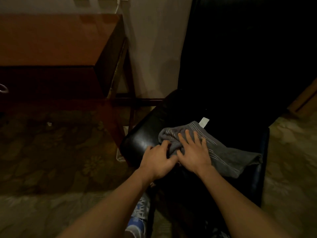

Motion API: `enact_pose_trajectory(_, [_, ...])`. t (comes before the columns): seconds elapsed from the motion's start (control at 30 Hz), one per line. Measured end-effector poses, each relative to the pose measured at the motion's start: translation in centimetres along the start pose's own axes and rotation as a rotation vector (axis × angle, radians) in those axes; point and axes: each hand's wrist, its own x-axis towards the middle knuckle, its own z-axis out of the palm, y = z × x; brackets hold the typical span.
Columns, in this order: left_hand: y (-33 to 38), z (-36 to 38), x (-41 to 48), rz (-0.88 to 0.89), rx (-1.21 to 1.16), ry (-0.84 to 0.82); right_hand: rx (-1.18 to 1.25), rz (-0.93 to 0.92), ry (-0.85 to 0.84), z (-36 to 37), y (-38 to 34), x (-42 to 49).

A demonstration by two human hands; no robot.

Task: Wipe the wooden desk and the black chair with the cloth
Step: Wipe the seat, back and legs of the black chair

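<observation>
While the grey striped cloth [223, 157] lies across the seat of the black chair [142, 140], both hands are on it. The left hand [157, 162] has its fingers curled into the bunched-up left end of the cloth, gripping the wad. The right hand [193, 152] is just beside it, palm down, fingers straight and spread, pressing flat on the cloth and grasping nothing. The thumbs look to be touching or nearly so; can't tell which. The rest of the cloth trails off to the right toward the seat's edge, with a white tag [204, 121] sticking out at its far side. The seat's left corner is bare and glossy, and the chair back rises dark behind it. The wooden table [51, 40] stands well apart to the left against the wall [154, 48], top bare, with a metal handle [3, 88] on its front at frame edge. Patterned carpet [51, 152] lies underneath. One laced shoe [139, 219] shows between the forearms.
</observation>
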Motion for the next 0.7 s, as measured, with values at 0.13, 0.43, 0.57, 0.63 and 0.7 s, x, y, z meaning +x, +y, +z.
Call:
enact_pose_trajectory(0.13, [0.0, -1.1, 0.6, 0.018, 0.036, 0.047, 0.013, -0.026, 0.0, 0.3, 1.0, -1.7])
enact_pose_trajectory(0.43, [-3.1, 1.2, 0.4, -0.099, 0.341, -0.01, 0.028, 0.014, 0.028, 0.8, 2.9, -4.1])
enact_pose_trajectory(0.57, [-2.5, 0.8, 0.1, -0.087, 0.372, 0.029, 0.056, 0.09, 0.018, 0.8, 1.9, -3.3])
enact_pose_trajectory(0.63, [-2.1, 0.4, 0.0, -0.08, 0.372, 0.023, 0.078, 0.123, 0.017, 0.7, 1.2, -2.7])
enact_pose_trajectory(0.7, [-1.7, 0.4, -0.3, -0.067, 0.378, 0.014, 0.086, 0.13, 0.014, 0.5, 0.8, -2.1])
